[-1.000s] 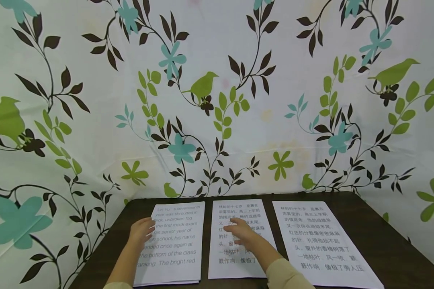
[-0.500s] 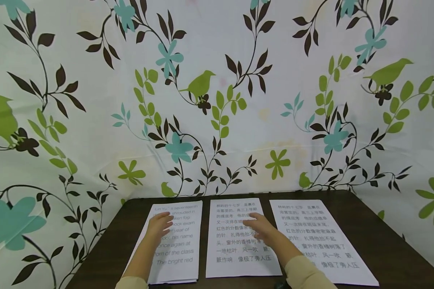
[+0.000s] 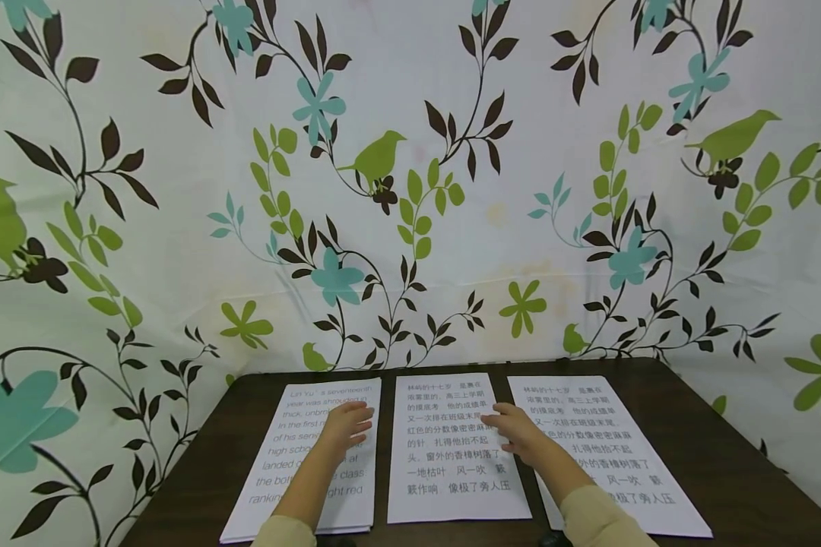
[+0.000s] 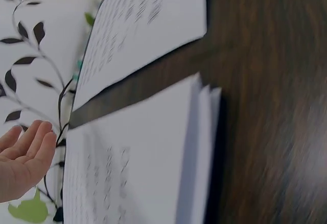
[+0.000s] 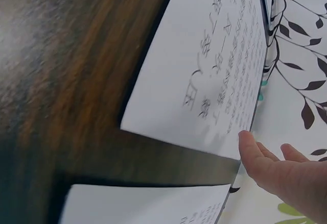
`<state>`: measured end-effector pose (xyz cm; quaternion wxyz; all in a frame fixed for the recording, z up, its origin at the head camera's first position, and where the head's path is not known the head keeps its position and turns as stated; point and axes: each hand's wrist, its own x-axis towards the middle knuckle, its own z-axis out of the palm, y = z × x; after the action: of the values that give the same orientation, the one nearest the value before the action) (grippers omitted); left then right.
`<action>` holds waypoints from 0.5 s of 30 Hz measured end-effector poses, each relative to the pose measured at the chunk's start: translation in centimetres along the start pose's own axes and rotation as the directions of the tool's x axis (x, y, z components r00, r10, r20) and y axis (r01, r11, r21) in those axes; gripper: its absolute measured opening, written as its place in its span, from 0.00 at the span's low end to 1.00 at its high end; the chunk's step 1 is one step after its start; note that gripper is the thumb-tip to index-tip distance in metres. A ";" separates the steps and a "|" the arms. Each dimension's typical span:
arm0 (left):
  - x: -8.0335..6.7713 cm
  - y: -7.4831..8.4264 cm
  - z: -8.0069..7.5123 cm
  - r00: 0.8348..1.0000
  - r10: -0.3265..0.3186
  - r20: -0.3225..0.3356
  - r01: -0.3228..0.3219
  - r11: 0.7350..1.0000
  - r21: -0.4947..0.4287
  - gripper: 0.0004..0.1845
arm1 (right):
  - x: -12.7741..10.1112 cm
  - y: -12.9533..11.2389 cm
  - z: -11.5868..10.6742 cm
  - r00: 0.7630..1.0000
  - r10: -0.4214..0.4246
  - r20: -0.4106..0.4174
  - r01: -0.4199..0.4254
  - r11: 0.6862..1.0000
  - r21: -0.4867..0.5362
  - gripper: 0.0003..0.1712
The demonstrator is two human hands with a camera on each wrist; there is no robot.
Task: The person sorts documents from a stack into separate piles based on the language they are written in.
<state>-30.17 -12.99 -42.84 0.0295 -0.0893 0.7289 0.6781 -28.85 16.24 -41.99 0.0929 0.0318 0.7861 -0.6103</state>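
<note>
Three stacks of printed paper lie side by side on a dark wooden table. The left stack (image 3: 274, 479) carries English text; the middle stack (image 3: 445, 486) and the right stack (image 3: 629, 456) carry Chinese text. My left hand (image 3: 346, 427) hovers above the left stack, fingers relaxed and holding nothing. Between the middle and right stacks, my right hand (image 3: 520, 434) hangs in the air with loosely bent fingers, also holding nothing. In the left wrist view the left hand (image 4: 25, 155) shows apart from the paper. The right wrist view shows the right hand (image 5: 286, 175) near a sheet's far corner.
The dark table (image 3: 746, 486) extends past the papers on both sides. Behind it hangs a white cloth (image 3: 554, 190) printed with leaves, birds and flowers. Narrow strips of table separate the stacks. Loose edges of several sheets show at the left stack's near corner.
Both hands have moved to the right in the head view: the left from the left stack's outer edge to over its right part, the right from the middle stack toward the right one.
</note>
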 end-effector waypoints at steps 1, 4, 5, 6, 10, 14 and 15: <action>0.0 -0.1 0.3 1.000 0.001 0.015 -0.001 1.000 0.004 0.27 | 0.0 0.2 -0.2 1.000 -0.001 0.000 0.001 1.000 0.003 0.38; -0.2 -0.3 1.3 0.997 0.019 0.069 -0.021 1.000 0.019 0.28 | 0.1 0.6 -0.6 1.000 0.005 -0.005 -0.005 1.000 0.006 0.38; -0.3 -0.4 1.5 0.996 0.018 0.089 -0.021 0.999 0.027 0.28 | 0.1 0.8 -0.7 1.000 0.008 -0.009 -0.008 1.000 0.007 0.38; -0.3 -0.5 1.8 0.994 0.016 0.109 -0.020 0.999 0.036 0.28 | 0.1 0.9 -0.8 1.000 0.013 -0.015 -0.013 1.000 0.005 0.38; -0.5 -0.9 2.6 0.984 -0.011 0.178 -0.002 0.997 0.076 0.30 | 0.3 1.5 -1.3 0.999 0.033 -0.033 -0.033 0.999 0.000 0.39; -0.7 -1.2 3.2 0.981 -0.043 0.187 0.022 0.993 0.115 0.32 | 0.1 1.9 -1.7 0.997 0.060 -0.040 -0.060 0.998 -0.006 0.39; -0.8 -1.3 3.3 0.982 -0.050 0.184 0.028 0.993 0.116 0.32 | 0.1 2.1 -1.8 0.997 0.067 -0.043 -0.067 0.998 -0.001 0.38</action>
<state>-29.45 -9.73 -44.20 0.1160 -0.0377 0.7583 0.6404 -28.76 18.47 -43.55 0.0967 0.0712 0.7871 -0.6051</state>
